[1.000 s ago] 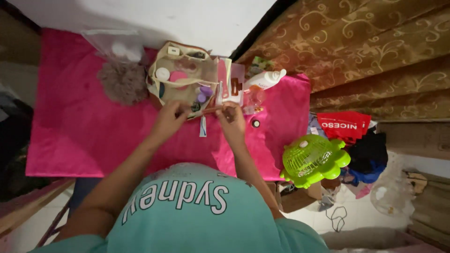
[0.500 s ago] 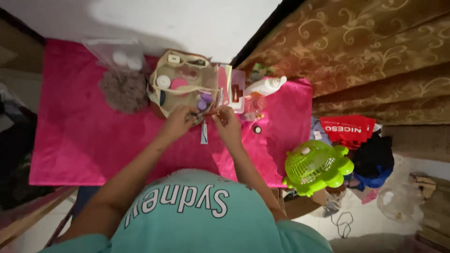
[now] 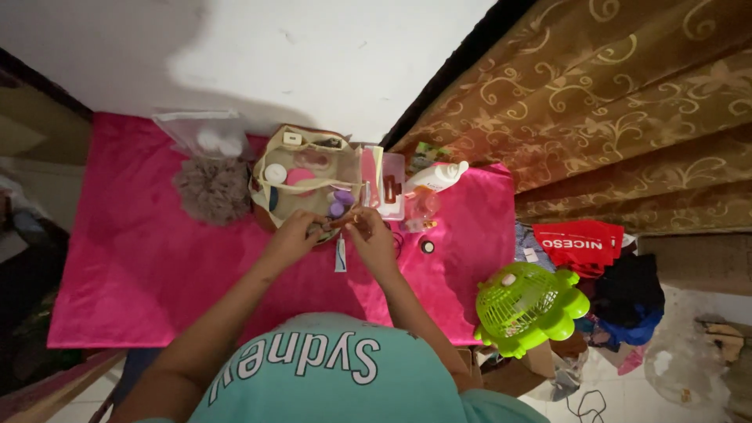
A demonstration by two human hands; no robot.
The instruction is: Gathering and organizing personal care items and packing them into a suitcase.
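On the left side of the counter, covered with a bright pink cloth [image 3: 141, 266], a clear plastic bag [image 3: 205, 133] with white round pieces lies near the wall, and a grey-brown fluffy puff [image 3: 213, 189] lies just below it. Beside them stands an open beige pouch [image 3: 301, 176] full of small cosmetic things: a white round jar, a pink lid, purple small caps.

The left hand [image 3: 291, 237] and the right hand [image 3: 372, 239] meet just in front of the pouch, over its near rim. Between them they hold a small thin orange-brown object [image 3: 342, 222]; each grip is pressed together and pinches one end of it, as far as the view shows. What the object is exactly, I cannot tell. To handle such a small piece well, I think the fingertips should stay close and both wrists low, so that a slip drops it on the cloth and not into the pouch.

Under the hands a small white tube [image 3: 341, 254] lies on the cloth. To the right there is a pink open case [image 3: 384, 184], a white bottle [image 3: 435, 177] lying tilted, and a small dark round thing [image 3: 427, 246].

The cloth has open room at the left and near the front edge. The right edge is near the right hand, and past it a green small fan [image 3: 526, 307] and a red bag [image 3: 580, 243] sit lower; the brown curtain [image 3: 627, 102] closes that side.
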